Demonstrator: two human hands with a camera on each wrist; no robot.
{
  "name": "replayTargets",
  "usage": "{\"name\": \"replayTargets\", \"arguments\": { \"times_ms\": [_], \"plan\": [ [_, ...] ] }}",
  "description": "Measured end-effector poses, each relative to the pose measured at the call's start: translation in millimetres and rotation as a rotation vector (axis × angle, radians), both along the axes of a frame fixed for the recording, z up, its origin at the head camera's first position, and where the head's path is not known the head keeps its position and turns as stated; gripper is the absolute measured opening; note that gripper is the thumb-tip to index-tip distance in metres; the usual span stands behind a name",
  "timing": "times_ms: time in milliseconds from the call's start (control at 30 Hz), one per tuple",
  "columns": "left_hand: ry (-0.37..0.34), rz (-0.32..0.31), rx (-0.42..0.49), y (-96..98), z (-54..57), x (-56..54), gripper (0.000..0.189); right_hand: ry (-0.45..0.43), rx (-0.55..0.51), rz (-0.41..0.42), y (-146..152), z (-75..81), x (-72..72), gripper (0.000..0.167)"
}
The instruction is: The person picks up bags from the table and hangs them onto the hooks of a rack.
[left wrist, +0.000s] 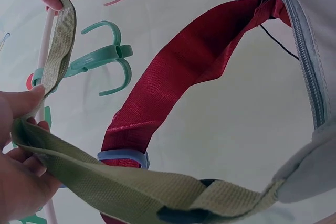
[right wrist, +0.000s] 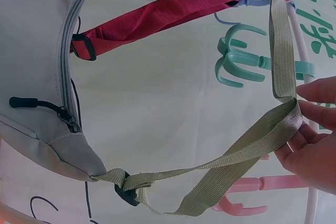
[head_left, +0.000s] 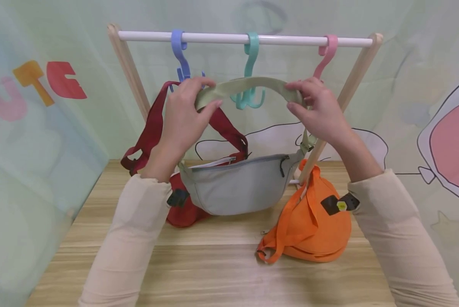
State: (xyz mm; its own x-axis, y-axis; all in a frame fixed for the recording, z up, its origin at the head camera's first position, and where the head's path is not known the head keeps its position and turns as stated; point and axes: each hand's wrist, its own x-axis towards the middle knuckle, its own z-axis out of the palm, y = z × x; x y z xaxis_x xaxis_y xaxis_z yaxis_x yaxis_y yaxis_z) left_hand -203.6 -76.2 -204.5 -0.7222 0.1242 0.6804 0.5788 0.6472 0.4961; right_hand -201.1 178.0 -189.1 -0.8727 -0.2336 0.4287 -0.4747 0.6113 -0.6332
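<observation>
A grey waist bag [head_left: 237,187] hangs by its pale green strap [head_left: 248,84], which both hands hold up in an arch. My left hand [head_left: 185,115] pinches the strap's left part between thumb and fingers. The right hand [head_left: 317,106] pinches it on the right side. Behind the arch, a teal hook [head_left: 251,64] hangs from the rail, its prongs showing under the strap. In the right wrist view a black buckle [right wrist: 126,188] joins strap and bag. A red bag [head_left: 183,209] hangs by its red strap [head_left: 156,115] from the blue hook [head_left: 180,53], partly hidden behind the grey bag.
The white rail [head_left: 217,38] runs between wooden posts [head_left: 129,72]. A pink hook [head_left: 327,55] hangs at its right, partly behind my right hand. An orange bag [head_left: 325,221] lies on the wooden table [head_left: 214,273] by the right post. A printed cloth [head_left: 425,64] stands behind.
</observation>
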Motion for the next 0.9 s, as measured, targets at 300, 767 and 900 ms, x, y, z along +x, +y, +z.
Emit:
{"name": "replayTargets", "arguments": {
  "times_ms": [300, 767, 900],
  "plan": [
    [0.007, 0.005, -0.007, 1.3, 1.8, -4.2, 0.033, -0.015, 0.001, -0.009, -0.7, 0.5, -1.5, 0.037],
    [0.013, 0.014, 0.001, 3.5, 3.0, -8.0, 0.03, -0.044, 0.012, -0.016, -0.6, -1.0, -0.6, 0.039],
    [0.014, 0.016, 0.002, 4.0, 2.5, -9.4, 0.03, -0.059, 0.013, -0.022, -1.0, -1.5, -0.6, 0.04]
  ]
}}
